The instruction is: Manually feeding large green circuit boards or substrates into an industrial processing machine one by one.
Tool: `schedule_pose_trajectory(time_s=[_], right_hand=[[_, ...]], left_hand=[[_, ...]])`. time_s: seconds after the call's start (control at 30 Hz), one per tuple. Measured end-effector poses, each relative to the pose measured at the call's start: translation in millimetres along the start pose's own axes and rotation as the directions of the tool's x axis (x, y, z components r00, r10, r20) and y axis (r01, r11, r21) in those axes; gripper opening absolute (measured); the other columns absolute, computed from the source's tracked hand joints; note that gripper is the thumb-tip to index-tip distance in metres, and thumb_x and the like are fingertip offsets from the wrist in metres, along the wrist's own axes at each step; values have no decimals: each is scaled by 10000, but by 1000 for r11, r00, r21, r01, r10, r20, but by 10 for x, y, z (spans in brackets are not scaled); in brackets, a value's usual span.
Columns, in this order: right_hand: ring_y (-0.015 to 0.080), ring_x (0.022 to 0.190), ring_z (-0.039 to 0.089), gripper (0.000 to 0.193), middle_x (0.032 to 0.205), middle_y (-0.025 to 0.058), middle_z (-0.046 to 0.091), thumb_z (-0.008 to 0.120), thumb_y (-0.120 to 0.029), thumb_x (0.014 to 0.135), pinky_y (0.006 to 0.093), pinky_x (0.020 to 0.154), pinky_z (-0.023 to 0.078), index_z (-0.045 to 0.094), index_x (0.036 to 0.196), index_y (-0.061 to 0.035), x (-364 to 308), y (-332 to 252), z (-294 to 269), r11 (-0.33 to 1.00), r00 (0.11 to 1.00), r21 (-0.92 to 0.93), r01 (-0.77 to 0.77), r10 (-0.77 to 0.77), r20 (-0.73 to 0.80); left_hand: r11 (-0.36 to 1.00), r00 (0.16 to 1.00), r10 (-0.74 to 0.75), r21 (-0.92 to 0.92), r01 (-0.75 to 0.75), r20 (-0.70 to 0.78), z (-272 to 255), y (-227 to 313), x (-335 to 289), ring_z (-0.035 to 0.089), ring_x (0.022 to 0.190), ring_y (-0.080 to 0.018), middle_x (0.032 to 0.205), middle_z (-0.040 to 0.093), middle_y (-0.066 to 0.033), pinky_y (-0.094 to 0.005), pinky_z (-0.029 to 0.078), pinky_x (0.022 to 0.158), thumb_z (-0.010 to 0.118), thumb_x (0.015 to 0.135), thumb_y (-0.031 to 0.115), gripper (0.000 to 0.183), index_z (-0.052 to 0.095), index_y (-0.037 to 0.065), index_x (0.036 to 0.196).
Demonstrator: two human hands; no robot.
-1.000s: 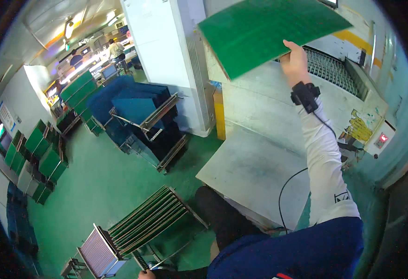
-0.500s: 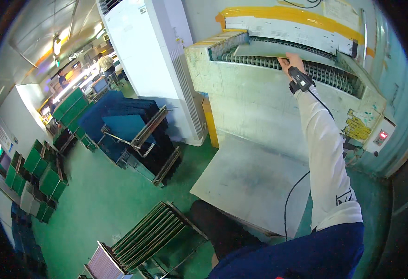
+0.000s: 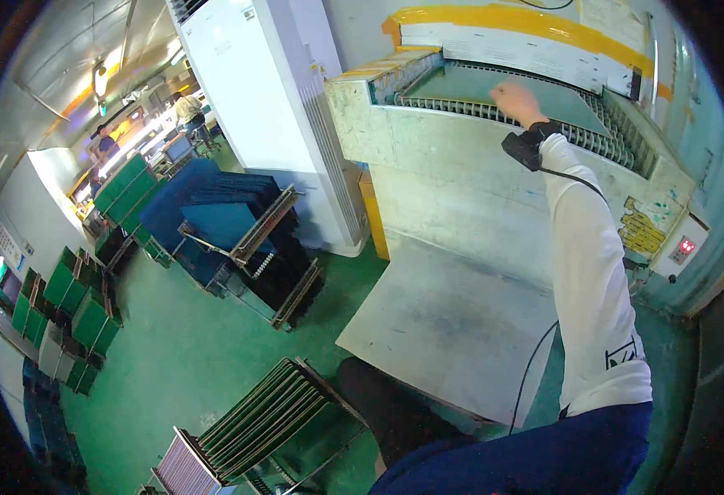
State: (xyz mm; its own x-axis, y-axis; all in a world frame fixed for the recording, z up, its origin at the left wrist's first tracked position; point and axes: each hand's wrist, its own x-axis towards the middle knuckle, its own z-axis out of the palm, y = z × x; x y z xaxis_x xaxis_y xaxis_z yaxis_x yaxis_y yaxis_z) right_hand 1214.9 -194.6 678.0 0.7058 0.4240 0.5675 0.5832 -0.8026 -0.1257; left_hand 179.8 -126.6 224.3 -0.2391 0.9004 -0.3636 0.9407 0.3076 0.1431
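Note:
My right hand [image 3: 516, 103] is above the near side of a flat, thin grey-green panel [image 3: 453, 82]. Its fingers look curled in, with nothing seen in them. The panel lies flat on rows of small roller discs [image 3: 622, 136] in the open top of a pale, worn conveyor machine [image 3: 444, 177]. A black device with a cable is strapped to my right wrist, over a white sleeve [image 3: 589, 247]. My left hand is out of view.
A slotted rack [image 3: 263, 421] holding several upright panels stands by my leg. Farther off are a rack of blue panels [image 3: 230, 223] and several green stacks [image 3: 94, 322]. A grey board [image 3: 453, 330] lies before the machine. A control box [image 3: 680, 246] hangs at its right.
My right hand has let go of the panel's near edge and drawn slightly back. The panel, tilted before, now lies flat on the rollers.

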Motion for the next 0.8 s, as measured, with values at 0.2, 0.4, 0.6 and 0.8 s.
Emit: schedule_pose_trajectory(time_s=[0.2,0.4,0.6,0.8], right_hand=[[388,1178,575,562,1281,167,613,455,-539,902,534,999,409,645,1229,-124,-296,-287,-10,991,984,-82,-108,118,137],[352,1148,589,554,1232,159,635,446,-554,912,468,957,451,661,1174,-116,-6,48,-18,973,947,-146,-179,210,243],[365,1141,589,561,1227,156,638,464,-543,905,463,949,464,660,1171,-89,-16,258,-42,974,944,-133,-182,211,255],[390,1098,618,561,1179,193,655,503,-549,891,482,934,483,690,1125,-74,-104,268,-96,977,961,-126,-171,194,196]], left_hand=[[995,993,-85,66,79,80,-102,128,-119,397,1308,-437,1441,439,-211,-540,359,1068,547,898,597,746,479,44,1394],[990,986,-142,-1,143,85,-50,192,-102,387,1313,-440,1447,427,-214,-567,345,1065,550,891,607,745,479,66,1398],[994,987,-96,69,88,128,-43,145,-99,375,1316,-460,1453,423,-212,-582,320,1071,511,886,643,760,451,118,1432],[988,987,-102,132,85,126,-66,151,-76,351,1337,-450,1474,399,-200,-574,293,1095,482,890,659,767,441,125,1440]])
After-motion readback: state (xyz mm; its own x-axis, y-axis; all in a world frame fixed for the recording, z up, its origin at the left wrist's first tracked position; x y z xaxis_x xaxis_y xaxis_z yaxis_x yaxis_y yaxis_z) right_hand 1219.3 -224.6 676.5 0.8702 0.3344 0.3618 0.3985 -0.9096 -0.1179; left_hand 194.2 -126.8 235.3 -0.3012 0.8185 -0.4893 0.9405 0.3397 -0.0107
